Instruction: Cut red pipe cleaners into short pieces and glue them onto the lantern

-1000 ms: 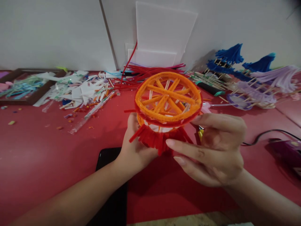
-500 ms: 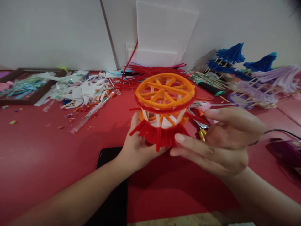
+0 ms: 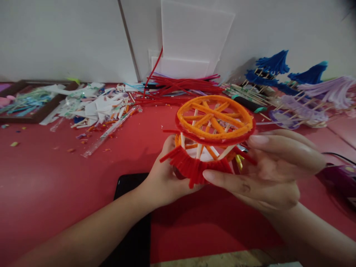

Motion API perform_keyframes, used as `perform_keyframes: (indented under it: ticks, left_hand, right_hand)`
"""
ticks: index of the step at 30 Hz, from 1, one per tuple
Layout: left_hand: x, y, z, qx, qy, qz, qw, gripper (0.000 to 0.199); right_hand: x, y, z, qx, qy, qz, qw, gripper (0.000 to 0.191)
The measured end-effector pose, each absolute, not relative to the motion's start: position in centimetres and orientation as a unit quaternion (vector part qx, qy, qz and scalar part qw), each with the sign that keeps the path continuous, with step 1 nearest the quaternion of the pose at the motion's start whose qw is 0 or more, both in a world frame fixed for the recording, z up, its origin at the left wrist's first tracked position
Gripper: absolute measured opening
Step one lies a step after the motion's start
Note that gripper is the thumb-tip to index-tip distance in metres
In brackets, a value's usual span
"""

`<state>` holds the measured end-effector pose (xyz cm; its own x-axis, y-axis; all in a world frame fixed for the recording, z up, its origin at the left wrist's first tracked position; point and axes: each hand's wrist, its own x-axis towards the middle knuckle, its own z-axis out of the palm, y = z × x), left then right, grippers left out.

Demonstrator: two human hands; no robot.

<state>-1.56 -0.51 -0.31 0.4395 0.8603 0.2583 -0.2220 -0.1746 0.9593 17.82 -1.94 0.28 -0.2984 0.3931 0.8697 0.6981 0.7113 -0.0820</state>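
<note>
Held above the table is a small pipe-cleaner model [image 3: 198,168]. Its orange spoked ring [image 3: 215,126] is edged in red and stands on pale wooden sticks, over a skirt of short red pipe-cleaner pieces. My left hand [image 3: 164,180] is wrapped round the lower part from the left and beneath; some fingers are hidden behind it. On the right, my right hand [image 3: 269,172] grips the model, one fingertip at the ring's right rim and another finger lying on the red skirt. The ring tilts slightly, its right side lower.
Red pipe cleaners [image 3: 183,85] lie in a pile at the back. Scraps [image 3: 97,105] and a brown frame [image 3: 39,115] are at left. Blue [image 3: 274,63] and lilac models [image 3: 308,105] stand at right, near a purple object [image 3: 338,181]. A black tablet-like slab [image 3: 130,230] lies in front.
The model has shifted right and slightly down, and its ring tilts more. A finger of my right hand has come to the ring's right rim. My left hand still holds the base.
</note>
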Motion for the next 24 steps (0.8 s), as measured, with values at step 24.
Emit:
perform_keyframes:
  ticks: [24]
  left_hand:
    - [-1.7,-0.6,-0.2,0.621,0.273,0.476,0.559,0.036]
  right_hand:
    - [18.4,-2.4,1.5,-0.319,-0.807,-0.207,0.452,0.035]
